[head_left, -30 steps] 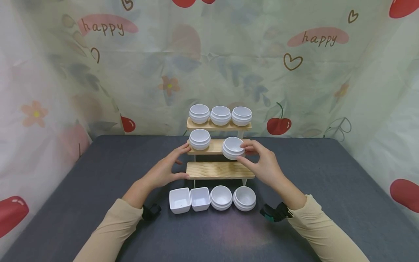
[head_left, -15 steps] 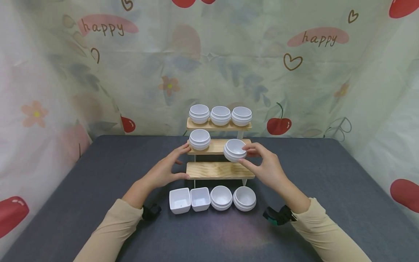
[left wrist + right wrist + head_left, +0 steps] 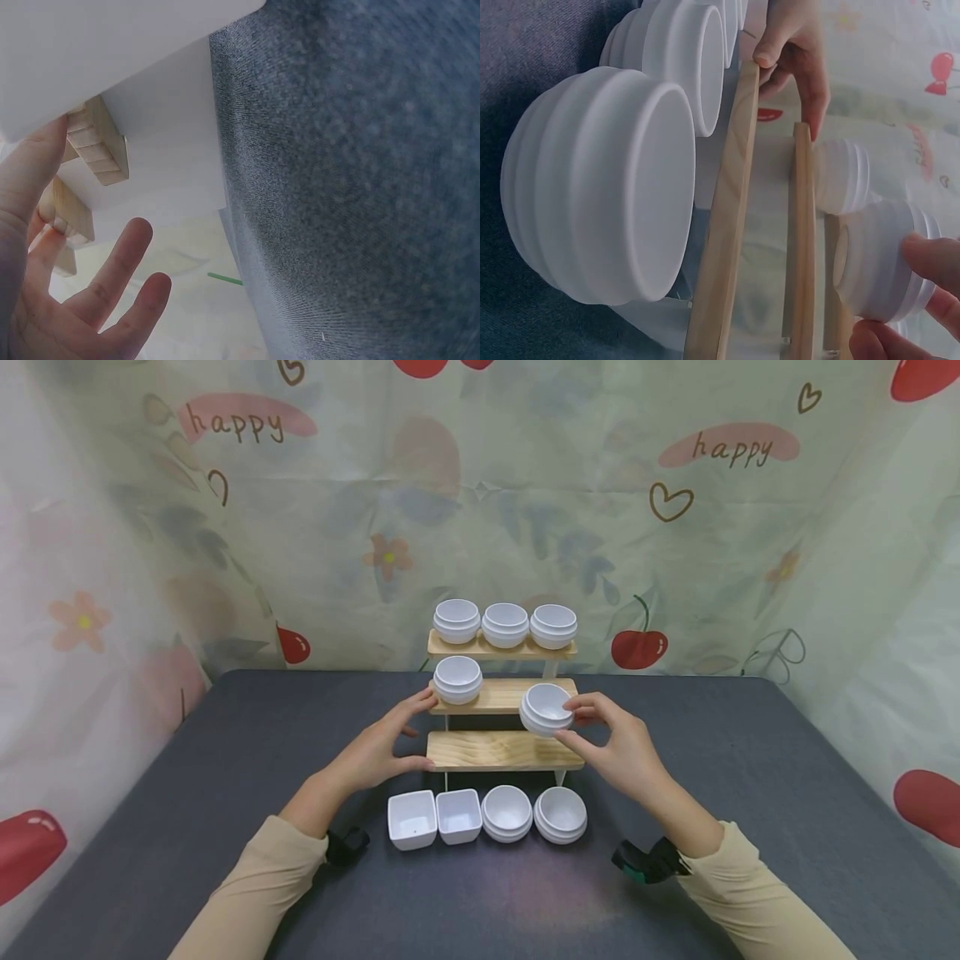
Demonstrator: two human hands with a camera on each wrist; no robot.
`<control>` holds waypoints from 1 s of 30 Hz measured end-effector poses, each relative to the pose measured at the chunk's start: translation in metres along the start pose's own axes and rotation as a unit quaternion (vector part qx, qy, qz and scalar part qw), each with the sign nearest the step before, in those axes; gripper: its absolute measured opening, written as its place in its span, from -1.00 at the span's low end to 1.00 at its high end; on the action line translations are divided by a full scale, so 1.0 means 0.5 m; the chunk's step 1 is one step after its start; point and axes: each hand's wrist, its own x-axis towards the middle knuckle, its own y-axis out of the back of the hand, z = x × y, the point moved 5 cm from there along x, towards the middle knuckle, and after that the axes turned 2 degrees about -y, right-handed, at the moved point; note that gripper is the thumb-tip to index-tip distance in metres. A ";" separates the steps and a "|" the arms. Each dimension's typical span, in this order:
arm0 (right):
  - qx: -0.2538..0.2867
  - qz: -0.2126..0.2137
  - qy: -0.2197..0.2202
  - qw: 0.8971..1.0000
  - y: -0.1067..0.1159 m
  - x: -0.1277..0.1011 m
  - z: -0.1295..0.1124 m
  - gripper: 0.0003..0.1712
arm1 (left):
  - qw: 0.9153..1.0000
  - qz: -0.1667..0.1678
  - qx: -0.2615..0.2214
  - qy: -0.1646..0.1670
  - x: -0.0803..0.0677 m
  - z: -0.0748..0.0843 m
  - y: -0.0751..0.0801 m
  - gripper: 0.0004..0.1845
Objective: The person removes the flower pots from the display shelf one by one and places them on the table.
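Seemingly at a placing step: pinching a round white bowl [image 3: 546, 710], slightly tilted, in the right hand [image 3: 618, 747], near the right end of the middle shelf [image 3: 495, 696]; likely calling next for a level lowering. Touching the left ends of that and the lower shelf [image 3: 502, 750] with the left hand [image 3: 378, 752], fingers spread. Below, dark table [image 3: 712, 760]; behind, pale backdrop [image 3: 480, 527] printed with cherries [image 3: 639, 649].

Two sleeved forearms [image 3: 251, 872] stretched forward and inward
The left hand [image 3: 378, 747] spreads its thumb [image 3: 408, 765] well apart from its fingers [image 3: 124, 262] (two stand straight and free); the right hand [image 3: 615, 747] pinches between thumb and fingertips [image 3: 579, 702].
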 end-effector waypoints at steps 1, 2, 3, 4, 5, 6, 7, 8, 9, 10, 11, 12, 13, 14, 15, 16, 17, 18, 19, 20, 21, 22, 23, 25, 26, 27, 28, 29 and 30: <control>-0.001 0.000 -0.001 1.000 0.001 -0.001 0.001 -0.62 | 1.000 0.000 0.000 0.000 0.000 0.000 0.000 0.00; -0.001 0.000 -0.001 1.000 0.001 -0.002 0.002 -0.62 | 1.000 0.000 0.000 0.000 0.000 0.000 0.000 0.00; -0.001 0.000 -0.001 1.000 0.002 -0.004 0.003 -0.62 | 1.000 0.000 0.001 0.000 0.000 0.000 0.000 0.00; -0.001 0.001 -0.001 1.000 0.003 -0.005 0.003 -0.62 | 1.000 0.000 0.001 0.000 0.000 0.000 0.000 0.00; -0.002 0.002 0.000 1.000 0.003 -0.006 0.004 -0.62 | 1.000 0.000 0.000 -0.001 -0.001 0.000 0.000 0.00; -0.001 0.003 0.000 1.000 0.004 -0.007 0.005 -0.62 | 1.000 0.000 0.000 -0.001 -0.001 0.000 0.000 0.00; -0.001 0.003 0.001 1.000 0.005 -0.008 0.006 -0.62 | 1.000 0.000 0.000 -0.001 -0.001 0.000 0.000 0.00; 0.001 0.004 0.002 1.000 0.005 -0.009 0.007 -0.62 | 1.000 0.000 0.000 -0.001 -0.001 0.000 0.000 0.00; 0.001 0.004 0.003 1.000 0.005 -0.009 0.008 -0.63 | 1.000 0.001 0.000 -0.001 -0.001 0.000 0.000 0.00; 0.001 0.004 0.004 1.000 0.006 -0.010 0.008 -0.63 | 1.000 0.001 0.001 -0.001 -0.001 0.000 0.000 0.00; 0.002 0.004 0.004 1.000 0.006 -0.010 0.009 -0.63 | 1.000 0.001 0.001 -0.001 -0.001 0.000 0.000 0.00; 0.004 0.003 0.005 1.000 0.006 -0.011 0.009 -0.63 | 1.000 0.001 0.001 -0.001 -0.001 0.000 0.000 0.00; 0.004 0.002 0.006 1.000 0.007 -0.012 0.009 -0.63 | 1.000 0.001 0.001 -0.001 -0.001 0.000 0.000 0.00; 0.003 0.001 0.007 1.000 0.008 -0.013 0.009 -0.64 | 1.000 0.000 0.001 0.000 0.000 0.000 0.000 0.00; 0.002 0.001 0.008 1.000 0.008 -0.014 0.009 -0.64 | 1.000 0.000 0.001 0.000 0.000 0.000 0.000 0.00; 0.002 0.000 0.009 1.000 0.008 -0.015 0.010 -0.64 | 1.000 0.000 0.000 0.001 0.000 0.000 0.000 0.00; 0.001 0.000 0.010 1.000 0.009 -0.016 0.010 -0.64 | 1.000 -0.001 0.000 0.001 0.000 0.000 0.000 0.00; 0.000 0.000 0.010 1.000 0.009 -0.017 0.011 -0.64 | 1.000 -0.001 -0.001 0.002 0.000 0.001 0.000 0.00; -0.001 0.000 0.012 1.000 0.010 -0.017 0.011 -0.64 | 1.000 -0.001 -0.002 0.002 0.000 0.001 0.000 0.00; -0.001 0.001 0.013 1.000 0.010 -0.018 0.012 -0.63 | 1.000 -0.002 -0.002 0.003 0.000 0.001 0.000 0.00; -0.001 0.002 0.014 1.000 0.011 -0.018 0.013 -0.63 | 1.000 -0.001 -0.002 0.003 0.000 0.000 0.000 0.00; -0.002 0.002 0.015 1.000 0.012 -0.019 0.013 -0.63 | 1.000 -0.001 -0.003 0.003 0.000 0.000 0.000 0.00; -0.002 0.003 0.015 1.000 0.012 -0.020 0.013 -0.64 | 1.000 -0.001 -0.003 0.003 0.000 0.000 0.000 0.00; -0.003 0.003 0.016 1.000 0.014 -0.023 0.014 -0.64 | 1.000 0.000 -0.003 0.002 0.001 -0.001 0.000 0.00; -0.004 0.003 0.017 1.000 0.015 -0.024 0.014 -0.64 | 1.000 0.001 -0.004 0.001 0.001 -0.001 0.000 0.00; -0.005 0.003 0.017 1.000 0.016 -0.025 0.015 -0.65 | 1.000 0.001 -0.004 0.001 0.001 -0.001 0.000 0.00; -0.006 0.003 0.017 1.000 0.016 -0.026 0.015 -0.65 | 1.000 0.001 -0.005 0.000 0.001 -0.002 0.000 0.00; -0.007 0.003 0.017 1.000 0.017 -0.027 0.016 -0.65 | 1.000 0.002 -0.006 -0.001 0.001 -0.002 0.000 0.00; -0.008 0.004 0.017 1.000 0.018 -0.028 0.017 -0.64 | 1.000 0.002 -0.006 -0.001 0.001 -0.001 0.000 0.00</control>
